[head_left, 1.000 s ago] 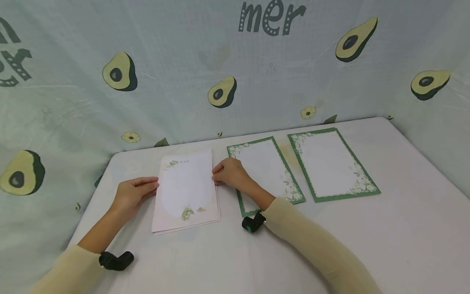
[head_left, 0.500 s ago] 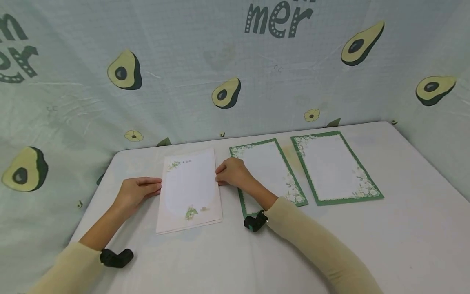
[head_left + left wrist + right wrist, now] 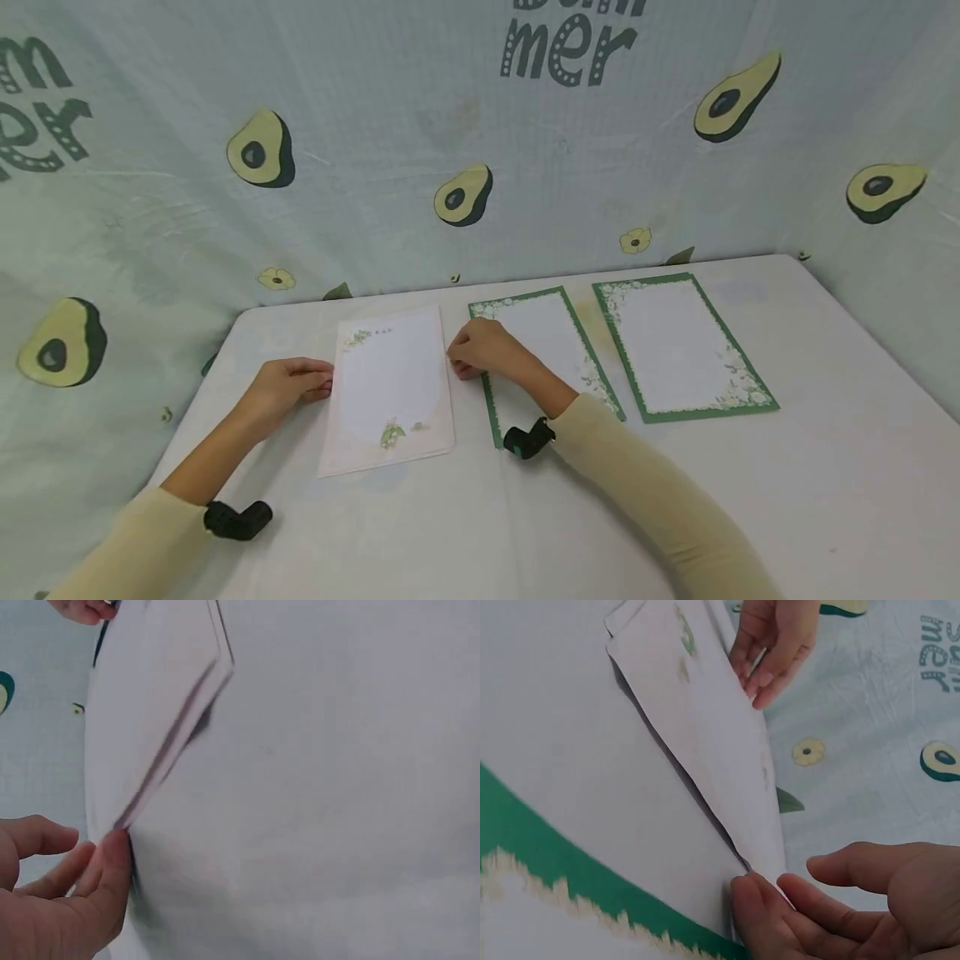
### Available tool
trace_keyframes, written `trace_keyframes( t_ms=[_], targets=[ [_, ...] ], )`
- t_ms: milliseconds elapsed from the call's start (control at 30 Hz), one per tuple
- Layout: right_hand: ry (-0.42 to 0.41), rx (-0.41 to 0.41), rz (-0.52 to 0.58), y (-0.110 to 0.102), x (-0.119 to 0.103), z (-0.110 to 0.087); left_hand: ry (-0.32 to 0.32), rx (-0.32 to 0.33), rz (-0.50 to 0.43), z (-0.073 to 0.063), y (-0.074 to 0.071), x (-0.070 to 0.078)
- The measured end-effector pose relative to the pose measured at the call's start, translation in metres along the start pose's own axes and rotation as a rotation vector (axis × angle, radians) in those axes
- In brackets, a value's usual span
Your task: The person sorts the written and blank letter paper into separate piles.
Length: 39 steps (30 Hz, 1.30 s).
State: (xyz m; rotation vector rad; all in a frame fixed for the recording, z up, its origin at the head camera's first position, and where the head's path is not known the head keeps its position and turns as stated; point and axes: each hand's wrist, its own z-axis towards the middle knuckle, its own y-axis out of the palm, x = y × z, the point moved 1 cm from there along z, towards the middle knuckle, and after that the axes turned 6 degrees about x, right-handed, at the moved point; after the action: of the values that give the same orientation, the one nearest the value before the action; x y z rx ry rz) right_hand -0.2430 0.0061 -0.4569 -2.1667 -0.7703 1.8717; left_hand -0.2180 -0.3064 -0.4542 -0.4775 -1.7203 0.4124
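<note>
Left of the stack: the person's left hand (image 3: 281, 387), cream sleeve (image 3: 142, 546) behind it, black wrist device (image 3: 238, 521) at the cuff; thumb and fingertips seem to pinch the stack's left edge, about halfway along its length.

The stack itself, a thin pile of rectangular paper sheets with pale pink borders and green sprig prints (image 3: 386, 383), lies on the white cloth-covered table (image 3: 420, 533); long axis runs from near the person toward the pale green avocado-print curtain (image 3: 375, 100) beyond the stack's far edge, far end leaning slightly right; both wrist views show more than one layer at the edges.

Key relation: stack between the hands, to the right of the left fingers and the left of the right ones, its long axis crossing their line; neither hand clearly nearer its middle.

Right of the stack: right hand (image 3: 487, 346), fingertips at the right edge; cannot tell whether they grip or merely rest there; under that wrist, a green-bordered white floral paper sheet (image 3: 540, 333); farther right, well apart from the stack, a second green-bordered sheet (image 3: 686, 346), flat.
</note>
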Motion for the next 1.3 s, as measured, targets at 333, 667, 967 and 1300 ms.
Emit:
trace_keyframes(
  t_ms=[333,667,967,1300],
  targets=[
    [-0.134,0.011,-0.131,-0.075,0.014,-0.026,0.151,-0.019,0.068,-0.029,0.022,0.035],
    [-0.219,0.093,-0.293,-0.152,0.050,-0.074,0.255,-0.072,0.016,-0.028,0.060,0.069],
    [-0.108,0.072,-0.303,-0.166,0.069,-0.078,0.251,-0.149,-0.085,-0.022,0.096,0.080],
    [-0.021,0.042,-0.265,-0.154,0.087,-0.068,0.147,-0.308,-0.203,-0.012,0.126,0.085]
  ],
)
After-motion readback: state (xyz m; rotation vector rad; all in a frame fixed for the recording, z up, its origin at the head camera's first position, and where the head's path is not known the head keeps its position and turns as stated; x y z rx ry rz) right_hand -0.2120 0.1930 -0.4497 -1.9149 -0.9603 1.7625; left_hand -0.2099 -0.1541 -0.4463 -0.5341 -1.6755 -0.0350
